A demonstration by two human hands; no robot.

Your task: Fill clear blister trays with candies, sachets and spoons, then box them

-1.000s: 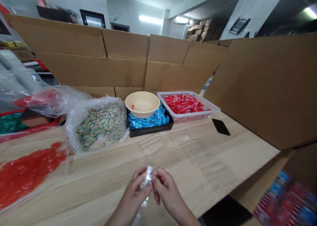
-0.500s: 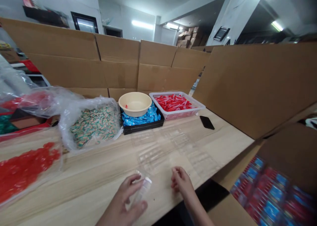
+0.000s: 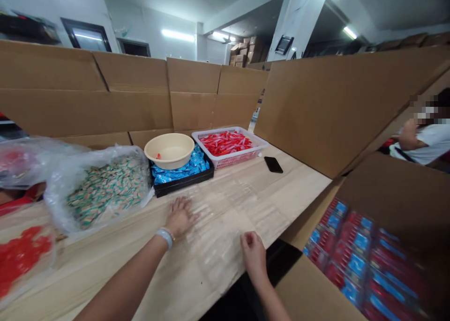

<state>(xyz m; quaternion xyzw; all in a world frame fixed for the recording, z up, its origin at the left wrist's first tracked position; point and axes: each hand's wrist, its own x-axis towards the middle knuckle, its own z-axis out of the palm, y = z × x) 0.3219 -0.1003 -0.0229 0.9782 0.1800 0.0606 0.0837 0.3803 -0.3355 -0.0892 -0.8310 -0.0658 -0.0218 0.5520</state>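
Observation:
My left hand (image 3: 181,217) lies with fingers spread over the left end of several clear plastic blister trays (image 3: 220,253), which are laid out on the wooden table. A pale band circles that wrist. Close to the table's front edge, my right hand (image 3: 253,255) is closed, its fingers curled beside the nearest tray. What those fingers hold, if anything, is hidden. The trays are see-through and blurred, so their exact outlines are hard to make out.
Behind stand a bag of small green-and-tan packets (image 3: 110,187), a cream basin (image 3: 169,150) on blue packets in a black tray (image 3: 184,182), and a white basket (image 3: 241,158) of red pieces. A phone (image 3: 273,165) lies right. An open carton (image 3: 316,288) holds red-and-blue packs. Someone sits far right.
My left hand has moved forward from the table's near side, and the clear plastic tray it held now lies on the table. My right hand stays curled near the edge. The view has turned right.

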